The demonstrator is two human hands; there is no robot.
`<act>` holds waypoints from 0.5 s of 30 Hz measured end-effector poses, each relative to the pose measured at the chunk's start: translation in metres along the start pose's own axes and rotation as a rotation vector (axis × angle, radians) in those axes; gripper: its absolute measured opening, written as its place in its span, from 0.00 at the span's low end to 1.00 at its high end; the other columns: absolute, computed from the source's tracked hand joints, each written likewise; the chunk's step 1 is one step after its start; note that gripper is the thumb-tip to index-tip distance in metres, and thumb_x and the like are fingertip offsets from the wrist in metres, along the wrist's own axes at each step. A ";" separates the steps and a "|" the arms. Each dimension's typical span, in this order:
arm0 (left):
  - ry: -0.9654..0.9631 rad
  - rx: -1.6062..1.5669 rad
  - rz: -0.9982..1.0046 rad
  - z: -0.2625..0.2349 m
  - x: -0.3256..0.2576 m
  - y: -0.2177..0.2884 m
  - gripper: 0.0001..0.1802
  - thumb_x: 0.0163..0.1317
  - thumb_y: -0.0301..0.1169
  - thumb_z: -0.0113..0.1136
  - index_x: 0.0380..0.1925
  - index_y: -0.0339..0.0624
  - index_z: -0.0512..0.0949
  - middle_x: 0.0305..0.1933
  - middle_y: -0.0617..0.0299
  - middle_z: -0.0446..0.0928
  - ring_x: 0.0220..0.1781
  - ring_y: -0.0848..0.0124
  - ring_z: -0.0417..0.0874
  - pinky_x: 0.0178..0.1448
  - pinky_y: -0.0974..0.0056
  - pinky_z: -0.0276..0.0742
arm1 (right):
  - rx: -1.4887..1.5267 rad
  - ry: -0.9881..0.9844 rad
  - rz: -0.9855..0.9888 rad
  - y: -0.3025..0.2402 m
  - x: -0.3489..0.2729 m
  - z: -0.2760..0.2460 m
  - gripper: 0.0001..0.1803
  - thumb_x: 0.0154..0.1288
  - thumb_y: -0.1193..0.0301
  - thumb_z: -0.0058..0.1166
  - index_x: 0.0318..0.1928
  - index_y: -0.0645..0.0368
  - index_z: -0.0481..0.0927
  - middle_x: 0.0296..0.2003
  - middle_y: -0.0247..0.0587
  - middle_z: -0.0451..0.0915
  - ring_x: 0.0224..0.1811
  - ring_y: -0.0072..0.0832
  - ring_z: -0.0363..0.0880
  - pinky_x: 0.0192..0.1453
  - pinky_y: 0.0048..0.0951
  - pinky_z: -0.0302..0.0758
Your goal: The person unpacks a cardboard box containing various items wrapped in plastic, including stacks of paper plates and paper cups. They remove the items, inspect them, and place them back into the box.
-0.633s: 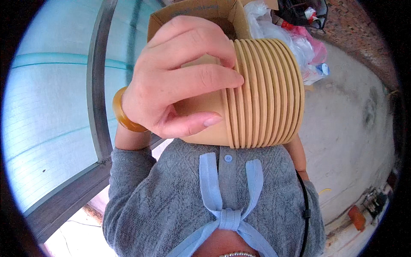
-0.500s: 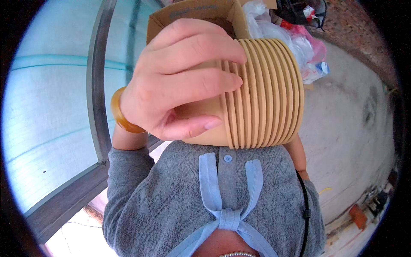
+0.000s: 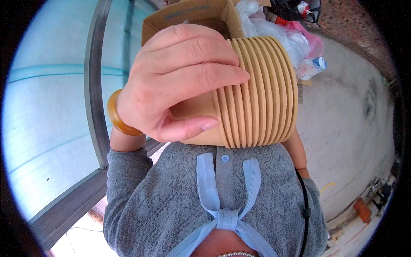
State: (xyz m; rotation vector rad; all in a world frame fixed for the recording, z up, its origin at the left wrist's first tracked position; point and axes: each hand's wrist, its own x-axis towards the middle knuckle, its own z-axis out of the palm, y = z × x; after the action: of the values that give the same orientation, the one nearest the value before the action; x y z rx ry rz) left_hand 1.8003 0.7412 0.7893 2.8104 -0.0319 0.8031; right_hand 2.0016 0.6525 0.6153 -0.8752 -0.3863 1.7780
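A stack of nested tan flowerpots (image 3: 257, 98) lies sideways in front of my chest, its many rims lined up toward the right. My left hand (image 3: 184, 81) wraps over the tapered body of the leftmost pot. The thumb lies along the near side of that pot, and the fingers reach over the top, one fingertip resting on the rims. An amber bangle (image 3: 117, 113) circles my left wrist. My right forearm (image 3: 295, 150) shows beside the stack's right end; the hand itself is hidden behind the pots.
Beyond the stack stands an open cardboard box (image 3: 233, 19). Clear and pink plastic bags (image 3: 295, 40) lie to its right on the concrete floor (image 3: 342, 107). A framed translucent panel (image 3: 51, 98) runs along my left. A black cord (image 3: 305, 205) hangs by my right side.
The stack and my left hand have shifted slightly left. One finger of that hand has stretched further right across the rims. The box and bags sit slightly further left in view.
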 end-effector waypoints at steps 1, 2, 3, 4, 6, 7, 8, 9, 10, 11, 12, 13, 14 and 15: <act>-0.006 0.008 0.008 -0.001 0.000 -0.001 0.26 0.53 0.49 0.49 0.34 0.35 0.80 0.37 0.50 0.79 0.42 0.56 0.77 0.48 0.57 0.73 | 0.002 0.015 0.000 -0.001 -0.001 0.002 0.24 0.69 0.64 0.41 0.62 0.61 0.63 0.53 0.43 0.74 0.49 0.29 0.77 0.52 0.29 0.77; -0.010 0.011 0.014 -0.001 0.001 -0.002 0.26 0.53 0.49 0.49 0.35 0.35 0.80 0.37 0.50 0.78 0.42 0.56 0.77 0.48 0.57 0.73 | 0.001 0.016 -0.003 -0.001 -0.001 0.001 0.24 0.69 0.64 0.41 0.61 0.62 0.64 0.52 0.43 0.75 0.49 0.29 0.78 0.52 0.29 0.77; -0.013 0.014 0.022 -0.001 0.002 -0.003 0.26 0.53 0.49 0.49 0.35 0.35 0.80 0.37 0.50 0.78 0.42 0.56 0.77 0.47 0.57 0.72 | 0.000 0.017 -0.007 -0.001 -0.001 0.001 0.24 0.68 0.64 0.42 0.61 0.62 0.64 0.52 0.44 0.75 0.49 0.29 0.78 0.52 0.29 0.77; -0.015 0.013 0.027 -0.002 0.003 -0.003 0.26 0.53 0.49 0.50 0.35 0.35 0.80 0.37 0.51 0.78 0.42 0.55 0.77 0.47 0.57 0.72 | -0.003 0.003 -0.013 0.002 0.004 -0.006 0.23 0.68 0.65 0.42 0.60 0.63 0.65 0.51 0.44 0.75 0.48 0.29 0.78 0.52 0.29 0.77; -0.024 0.029 0.012 -0.001 0.002 -0.003 0.25 0.53 0.48 0.50 0.35 0.35 0.80 0.37 0.51 0.78 0.42 0.55 0.77 0.48 0.56 0.72 | 0.050 -0.083 0.006 0.011 0.014 -0.017 0.22 0.67 0.65 0.44 0.57 0.65 0.67 0.49 0.43 0.76 0.46 0.28 0.79 0.51 0.29 0.77; -0.027 0.038 0.005 0.000 0.002 -0.003 0.25 0.53 0.48 0.50 0.35 0.35 0.80 0.38 0.50 0.78 0.42 0.55 0.77 0.48 0.56 0.72 | 0.061 -0.107 0.009 0.013 0.017 -0.020 0.22 0.67 0.65 0.44 0.57 0.65 0.68 0.49 0.43 0.77 0.46 0.27 0.79 0.50 0.28 0.77; -0.023 0.036 0.013 0.001 0.004 -0.004 0.25 0.53 0.48 0.51 0.35 0.35 0.80 0.38 0.50 0.78 0.43 0.54 0.76 0.48 0.56 0.72 | 0.070 -0.119 0.003 0.012 0.016 -0.020 0.22 0.66 0.65 0.44 0.56 0.65 0.68 0.49 0.43 0.77 0.46 0.27 0.79 0.50 0.28 0.77; -0.019 0.037 0.021 0.001 0.004 -0.004 0.25 0.53 0.47 0.51 0.35 0.35 0.80 0.39 0.50 0.78 0.43 0.54 0.76 0.48 0.55 0.72 | 0.079 -0.132 -0.003 0.011 0.015 -0.020 0.22 0.66 0.65 0.45 0.56 0.65 0.69 0.48 0.43 0.77 0.45 0.27 0.79 0.49 0.28 0.78; -0.014 0.035 0.031 0.001 0.005 -0.005 0.24 0.53 0.47 0.51 0.35 0.35 0.80 0.40 0.49 0.78 0.44 0.54 0.76 0.49 0.55 0.72 | 0.043 -0.129 0.022 0.012 0.015 -0.025 0.21 0.66 0.65 0.45 0.55 0.64 0.70 0.48 0.43 0.77 0.45 0.26 0.80 0.49 0.28 0.78; -0.021 0.033 0.039 0.001 0.006 -0.005 0.24 0.53 0.47 0.51 0.36 0.35 0.79 0.40 0.49 0.78 0.44 0.53 0.76 0.49 0.55 0.72 | 0.051 -0.135 0.011 0.013 0.016 -0.028 0.21 0.66 0.65 0.45 0.55 0.64 0.70 0.48 0.43 0.78 0.45 0.26 0.80 0.49 0.28 0.78; -0.029 0.030 0.051 0.001 0.008 -0.006 0.24 0.53 0.46 0.51 0.36 0.35 0.79 0.41 0.48 0.78 0.45 0.53 0.76 0.50 0.54 0.72 | 0.059 -0.139 -0.002 0.014 0.016 -0.031 0.21 0.66 0.65 0.45 0.55 0.64 0.70 0.47 0.42 0.78 0.45 0.26 0.80 0.49 0.28 0.78; -0.050 0.026 0.061 0.000 0.011 -0.007 0.24 0.53 0.46 0.52 0.36 0.35 0.79 0.42 0.48 0.78 0.46 0.52 0.76 0.50 0.54 0.72 | 0.068 -0.143 -0.015 0.014 0.016 -0.033 0.21 0.66 0.65 0.45 0.55 0.64 0.70 0.47 0.42 0.78 0.45 0.26 0.80 0.49 0.28 0.78; -0.062 0.023 0.061 0.000 0.011 -0.007 0.24 0.53 0.46 0.52 0.36 0.35 0.79 0.43 0.47 0.78 0.46 0.52 0.77 0.51 0.54 0.72 | 0.067 -0.131 -0.014 0.014 0.016 -0.032 0.21 0.66 0.65 0.45 0.55 0.64 0.70 0.47 0.42 0.78 0.45 0.26 0.80 0.49 0.28 0.78; -0.074 0.019 0.060 0.000 0.012 -0.006 0.24 0.53 0.46 0.52 0.36 0.34 0.78 0.43 0.47 0.78 0.47 0.51 0.77 0.51 0.54 0.72 | 0.067 -0.119 -0.012 0.013 0.016 -0.030 0.21 0.65 0.65 0.45 0.55 0.64 0.70 0.47 0.42 0.78 0.45 0.26 0.80 0.49 0.28 0.78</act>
State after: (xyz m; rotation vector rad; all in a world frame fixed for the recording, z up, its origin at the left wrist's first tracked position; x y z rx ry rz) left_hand 1.8109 0.7478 0.7941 2.8686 -0.1216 0.7155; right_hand 2.0117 0.6573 0.5807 -0.7204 -0.4056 1.8263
